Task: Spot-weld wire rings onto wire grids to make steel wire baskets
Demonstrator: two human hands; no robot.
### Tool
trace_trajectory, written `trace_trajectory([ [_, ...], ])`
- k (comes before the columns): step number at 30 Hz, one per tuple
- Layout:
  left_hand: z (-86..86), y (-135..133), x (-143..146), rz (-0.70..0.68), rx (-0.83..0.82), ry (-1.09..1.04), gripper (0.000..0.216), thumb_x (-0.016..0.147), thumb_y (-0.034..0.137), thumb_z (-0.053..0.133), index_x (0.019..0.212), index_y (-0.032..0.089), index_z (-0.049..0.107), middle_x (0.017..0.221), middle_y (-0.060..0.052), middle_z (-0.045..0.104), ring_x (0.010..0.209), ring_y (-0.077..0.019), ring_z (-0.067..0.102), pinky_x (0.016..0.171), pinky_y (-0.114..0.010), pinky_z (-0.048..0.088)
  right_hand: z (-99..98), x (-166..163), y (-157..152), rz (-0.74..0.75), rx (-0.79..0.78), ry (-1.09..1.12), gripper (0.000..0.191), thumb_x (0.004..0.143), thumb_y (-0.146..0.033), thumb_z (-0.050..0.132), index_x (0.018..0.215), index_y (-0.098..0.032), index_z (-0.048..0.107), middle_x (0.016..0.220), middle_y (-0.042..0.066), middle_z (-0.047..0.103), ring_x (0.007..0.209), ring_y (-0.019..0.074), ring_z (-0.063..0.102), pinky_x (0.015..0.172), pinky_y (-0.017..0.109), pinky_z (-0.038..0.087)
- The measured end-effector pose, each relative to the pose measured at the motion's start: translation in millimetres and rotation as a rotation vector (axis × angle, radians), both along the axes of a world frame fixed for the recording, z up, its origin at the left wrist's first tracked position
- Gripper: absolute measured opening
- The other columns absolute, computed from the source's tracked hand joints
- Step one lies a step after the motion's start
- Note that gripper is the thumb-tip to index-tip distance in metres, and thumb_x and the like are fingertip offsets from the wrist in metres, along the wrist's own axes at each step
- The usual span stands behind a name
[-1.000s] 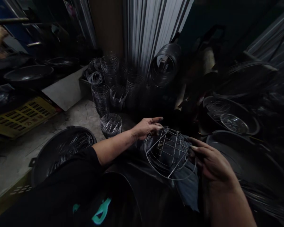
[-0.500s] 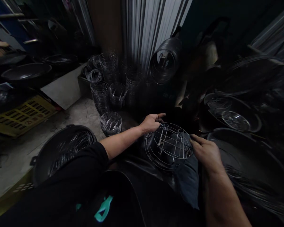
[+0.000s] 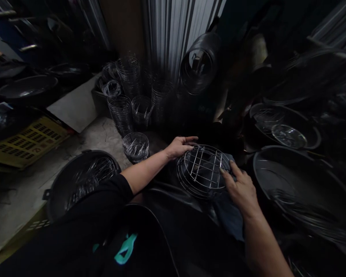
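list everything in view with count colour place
rack: one, silver, between the hands
rings: several, silver, under rack
cloth: one, blue-grey, by the rack
wire stacks: at least five, silver, centre left
cylinder: one, grey, top centre
panel: one, pale grey, behind cylinder
tubs: several, dark grey, left and right
crates: two, yellow, left
board: one, grey, upper left
much else: too dim
left hand: one, bare, rack's left edge
right hand: one, bare, rack's right edge
sleeve: one, black, lower left

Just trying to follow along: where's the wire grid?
In the head view, the wire grid is right of centre, between the left hand and right hand.
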State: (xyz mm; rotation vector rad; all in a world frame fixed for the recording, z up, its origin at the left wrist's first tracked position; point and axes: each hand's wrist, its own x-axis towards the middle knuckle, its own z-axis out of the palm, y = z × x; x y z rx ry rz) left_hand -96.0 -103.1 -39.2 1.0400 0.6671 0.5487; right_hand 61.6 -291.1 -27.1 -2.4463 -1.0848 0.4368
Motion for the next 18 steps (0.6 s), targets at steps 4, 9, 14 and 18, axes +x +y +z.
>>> trace_trajectory([
  [4,-7.3,-2.4,-5.7,0.016,-0.012,-0.002,0.053,0.066,0.001,0.069,0.117,0.013,0.064,0.09,-0.005,0.072,0.083,-0.0108,0.065,0.088,-0.028,0.048,-20.0,-4.6,-4.2,-0.01,0.154,0.107,0.08,0.081,-0.066,0.035,0.145,-0.018,0.039,0.138,0.017,0.047,0.131,0.0358,0.037,0.107,0.052,0.029],
  [9,-7.9,3.9,-14.0,0.051,0.002,0.077,0.061,0.058,0.006,0.077,0.117,0.016,0.064,0.103,-0.004,0.07,0.09,-0.0111,0.064,0.09,-0.026,0.046,-30.7,-13.8,-9.7,-0.037,0.319,0.147,0.075,0.082,-0.059,0.042,0.142,-0.014,0.041,0.139,0.017,0.047,0.129,0.0308,0.041,0.109,0.046,0.029],
  [14,10.5,15.7,-18.2,-0.18,-0.066,0.202,0.067,0.049,0.015,0.084,0.114,0.016,0.066,0.102,-0.007,0.071,0.084,-0.0162,0.066,0.08,-0.029,0.052,-23.9,-42.3,-16.6,0.004,0.502,-0.017,0.059,0.085,-0.049,0.047,0.135,-0.017,0.05,0.132,0.013,0.055,0.121,0.0265,0.05,0.105,0.045,0.037],
  [18,28.2,29.4,-5.0,-0.476,-0.02,0.408,0.072,0.053,0.023,0.085,0.121,0.014,0.062,0.101,-0.01,0.072,0.081,-0.0195,0.069,0.076,-0.032,0.056,-15.9,-42.3,-13.3,0.117,0.611,-0.106,0.056,0.087,-0.041,0.052,0.138,-0.016,0.047,0.137,0.015,0.051,0.128,0.0271,0.044,0.108,0.047,0.035],
])
